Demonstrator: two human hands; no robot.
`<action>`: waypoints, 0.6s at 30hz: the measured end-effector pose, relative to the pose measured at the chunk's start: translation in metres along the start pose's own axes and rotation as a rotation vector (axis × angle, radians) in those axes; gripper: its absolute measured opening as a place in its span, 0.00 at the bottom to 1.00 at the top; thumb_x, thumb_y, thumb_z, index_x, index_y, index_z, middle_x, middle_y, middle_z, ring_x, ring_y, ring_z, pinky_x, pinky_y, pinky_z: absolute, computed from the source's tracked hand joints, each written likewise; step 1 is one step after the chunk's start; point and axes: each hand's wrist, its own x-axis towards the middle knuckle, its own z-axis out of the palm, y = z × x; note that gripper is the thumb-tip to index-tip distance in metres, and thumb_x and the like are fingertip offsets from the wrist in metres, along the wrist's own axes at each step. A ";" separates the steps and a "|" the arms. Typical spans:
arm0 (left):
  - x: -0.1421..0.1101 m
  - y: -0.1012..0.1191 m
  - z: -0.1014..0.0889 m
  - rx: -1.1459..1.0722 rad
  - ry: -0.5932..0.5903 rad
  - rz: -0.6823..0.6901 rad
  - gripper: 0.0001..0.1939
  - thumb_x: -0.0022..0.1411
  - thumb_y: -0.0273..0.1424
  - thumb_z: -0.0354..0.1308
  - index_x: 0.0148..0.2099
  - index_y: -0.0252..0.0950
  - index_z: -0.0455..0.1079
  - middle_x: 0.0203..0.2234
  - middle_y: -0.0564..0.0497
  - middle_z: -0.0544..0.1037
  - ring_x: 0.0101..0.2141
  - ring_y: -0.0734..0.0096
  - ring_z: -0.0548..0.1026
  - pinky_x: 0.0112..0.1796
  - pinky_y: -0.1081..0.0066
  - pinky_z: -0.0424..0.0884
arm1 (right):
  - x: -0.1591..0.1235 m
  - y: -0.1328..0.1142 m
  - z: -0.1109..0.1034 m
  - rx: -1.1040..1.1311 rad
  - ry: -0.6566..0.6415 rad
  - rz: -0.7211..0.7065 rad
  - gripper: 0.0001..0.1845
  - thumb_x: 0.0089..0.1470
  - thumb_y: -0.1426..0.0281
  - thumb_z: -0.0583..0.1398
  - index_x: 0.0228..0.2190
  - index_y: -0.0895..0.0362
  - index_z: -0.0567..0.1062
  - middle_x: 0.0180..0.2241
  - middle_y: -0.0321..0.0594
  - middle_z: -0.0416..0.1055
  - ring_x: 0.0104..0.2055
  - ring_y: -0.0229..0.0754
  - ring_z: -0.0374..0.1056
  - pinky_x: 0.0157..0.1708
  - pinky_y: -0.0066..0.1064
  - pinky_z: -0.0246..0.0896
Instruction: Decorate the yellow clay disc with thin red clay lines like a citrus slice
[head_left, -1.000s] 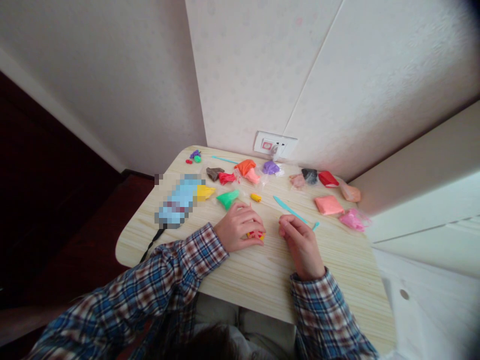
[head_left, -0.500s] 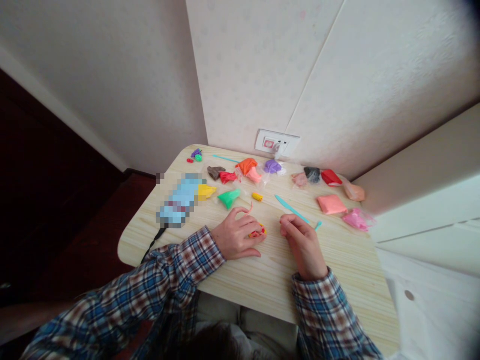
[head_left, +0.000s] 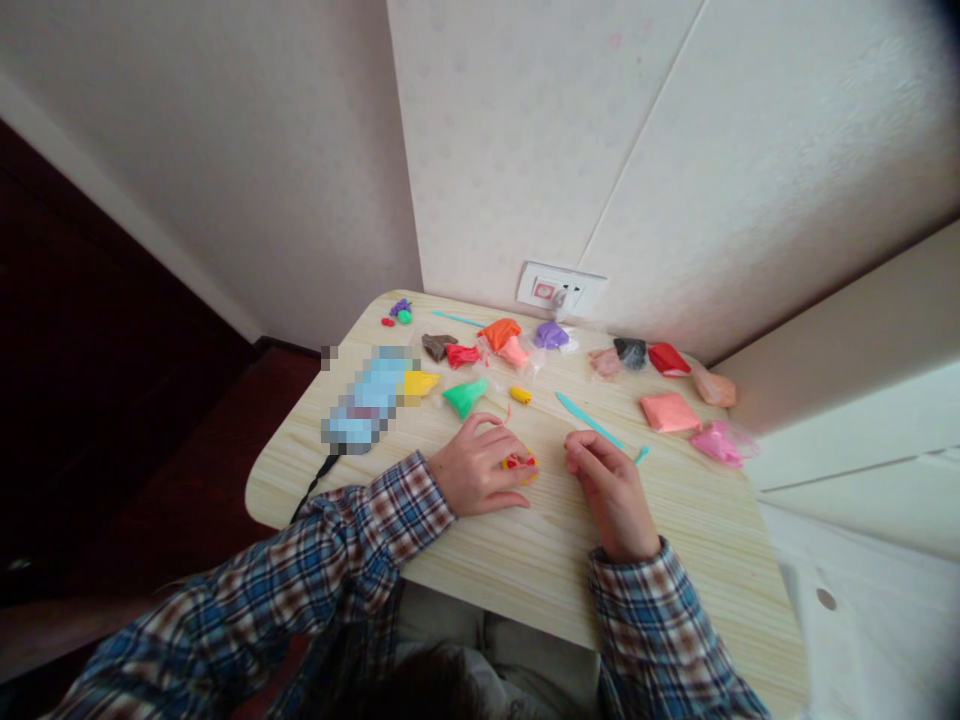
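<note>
My left hand (head_left: 482, 468) rests on the table with its fingers spread and bent over a small red and yellow clay piece (head_left: 528, 464), partly covering it. A thin pink clay strip (head_left: 509, 413) shows just beyond its fingers. To the right, my right hand (head_left: 609, 492) is held in a pinch, thumb against fingertips. Whatever sits between those fingertips is too small to make out. A short yellow clay roll (head_left: 520, 396) lies beyond the left hand. Near the right hand lie a turquoise modelling knife (head_left: 589, 418) and another turquoise tool (head_left: 642, 455), partly hidden.
Several bags of coloured clay line the back, among them green (head_left: 465, 397), purple (head_left: 551, 335) and salmon (head_left: 670, 411). Small clay fruit shapes (head_left: 402, 311) sit at the back left. A blurred blue item (head_left: 367, 400) with a black cord lies left. The wall holds a socket (head_left: 562, 289).
The view has shifted slightly, so the table appears a little further right. Both hands keep nearly the same poses and places, with the right still pinched.
</note>
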 end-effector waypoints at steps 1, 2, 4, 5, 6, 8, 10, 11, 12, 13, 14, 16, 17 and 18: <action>-0.001 -0.002 0.000 -0.021 0.025 -0.030 0.15 0.61 0.41 0.54 0.46 0.39 0.71 0.38 0.49 0.76 0.39 0.69 0.71 0.48 0.58 0.58 | 0.000 0.000 0.000 -0.001 0.000 0.004 0.11 0.47 0.61 0.62 0.26 0.55 0.71 0.23 0.32 0.59 0.28 0.35 0.53 0.30 0.30 0.47; -0.001 -0.003 0.001 -0.040 0.049 -0.066 0.14 0.61 0.40 0.55 0.46 0.39 0.71 0.37 0.49 0.76 0.39 0.69 0.71 0.48 0.60 0.59 | 0.000 0.000 0.000 -0.002 0.000 0.007 0.11 0.47 0.60 0.62 0.26 0.55 0.71 0.23 0.32 0.59 0.28 0.35 0.53 0.30 0.30 0.47; -0.002 -0.004 0.001 -0.067 0.085 -0.123 0.13 0.61 0.39 0.56 0.45 0.40 0.72 0.37 0.50 0.76 0.39 0.70 0.71 0.46 0.62 0.60 | 0.000 0.000 -0.001 -0.006 0.002 0.009 0.11 0.47 0.60 0.62 0.26 0.55 0.71 0.23 0.32 0.59 0.27 0.35 0.54 0.30 0.30 0.48; -0.002 -0.004 0.001 -0.077 0.099 -0.144 0.12 0.60 0.38 0.56 0.44 0.39 0.73 0.36 0.50 0.76 0.39 0.70 0.71 0.46 0.63 0.61 | 0.000 0.000 -0.001 -0.008 0.004 0.008 0.11 0.47 0.60 0.62 0.26 0.55 0.71 0.23 0.32 0.59 0.27 0.36 0.54 0.30 0.30 0.48; -0.001 -0.003 0.001 -0.086 0.111 -0.162 0.12 0.60 0.38 0.57 0.43 0.39 0.73 0.36 0.50 0.77 0.39 0.70 0.71 0.45 0.63 0.61 | 0.000 0.000 0.000 -0.011 0.006 0.006 0.11 0.46 0.60 0.62 0.26 0.55 0.71 0.23 0.32 0.60 0.27 0.36 0.54 0.30 0.30 0.48; 0.000 -0.002 0.000 -0.108 0.134 -0.201 0.11 0.59 0.37 0.58 0.41 0.38 0.74 0.34 0.49 0.77 0.38 0.69 0.72 0.44 0.64 0.63 | 0.000 -0.001 0.000 -0.018 0.009 0.002 0.12 0.46 0.60 0.62 0.26 0.55 0.71 0.23 0.32 0.60 0.28 0.36 0.54 0.29 0.30 0.48; 0.001 -0.002 0.000 -0.152 0.152 -0.269 0.11 0.59 0.37 0.58 0.40 0.36 0.74 0.34 0.49 0.77 0.37 0.69 0.73 0.43 0.65 0.65 | 0.000 -0.001 0.000 -0.027 0.009 -0.001 0.12 0.46 0.59 0.62 0.25 0.55 0.71 0.23 0.33 0.60 0.28 0.37 0.54 0.29 0.30 0.48; 0.002 -0.003 -0.001 -0.188 0.165 -0.313 0.11 0.59 0.37 0.58 0.40 0.36 0.74 0.33 0.49 0.78 0.37 0.69 0.73 0.43 0.65 0.66 | 0.000 -0.001 0.000 -0.031 0.009 -0.002 0.12 0.46 0.59 0.62 0.25 0.55 0.71 0.23 0.33 0.60 0.28 0.37 0.54 0.29 0.30 0.48; 0.003 -0.004 -0.001 -0.232 0.182 -0.362 0.11 0.59 0.36 0.58 0.40 0.35 0.74 0.34 0.49 0.78 0.38 0.69 0.74 0.42 0.66 0.67 | 0.000 -0.001 0.000 -0.033 0.009 -0.002 0.12 0.46 0.59 0.62 0.25 0.55 0.71 0.23 0.33 0.60 0.28 0.37 0.54 0.29 0.31 0.49; 0.003 -0.004 -0.001 -0.283 0.201 -0.413 0.10 0.59 0.35 0.58 0.40 0.35 0.74 0.34 0.49 0.79 0.38 0.70 0.75 0.42 0.67 0.68 | 0.000 -0.001 0.000 -0.034 0.009 -0.001 0.13 0.46 0.59 0.62 0.25 0.55 0.71 0.23 0.34 0.60 0.28 0.37 0.54 0.29 0.31 0.49; 0.004 -0.005 -0.002 -0.339 0.222 -0.464 0.09 0.59 0.34 0.58 0.39 0.34 0.74 0.34 0.49 0.79 0.38 0.70 0.75 0.42 0.68 0.69 | 0.000 -0.001 0.000 -0.033 0.009 0.000 0.13 0.46 0.59 0.62 0.26 0.55 0.71 0.23 0.34 0.60 0.28 0.37 0.54 0.29 0.31 0.49; 0.005 -0.007 -0.003 -0.439 0.259 -0.544 0.07 0.59 0.30 0.58 0.39 0.33 0.74 0.34 0.49 0.80 0.37 0.71 0.77 0.41 0.70 0.71 | 0.000 -0.002 0.000 -0.027 0.007 0.004 0.13 0.46 0.59 0.62 0.25 0.55 0.71 0.23 0.34 0.60 0.28 0.37 0.54 0.29 0.31 0.49; 0.005 -0.008 -0.003 -0.475 0.269 -0.569 0.06 0.59 0.29 0.58 0.38 0.33 0.74 0.33 0.49 0.80 0.36 0.72 0.77 0.41 0.71 0.71 | -0.001 -0.002 0.000 -0.024 0.005 0.006 0.13 0.46 0.59 0.62 0.25 0.56 0.71 0.23 0.34 0.60 0.28 0.37 0.54 0.29 0.31 0.49; 0.006 -0.008 -0.004 -0.502 0.272 -0.583 0.06 0.59 0.28 0.58 0.38 0.33 0.74 0.34 0.49 0.81 0.36 0.72 0.77 0.41 0.71 0.72 | -0.001 -0.003 0.001 -0.022 0.004 0.008 0.13 0.45 0.59 0.62 0.25 0.56 0.71 0.23 0.33 0.60 0.27 0.37 0.54 0.29 0.31 0.49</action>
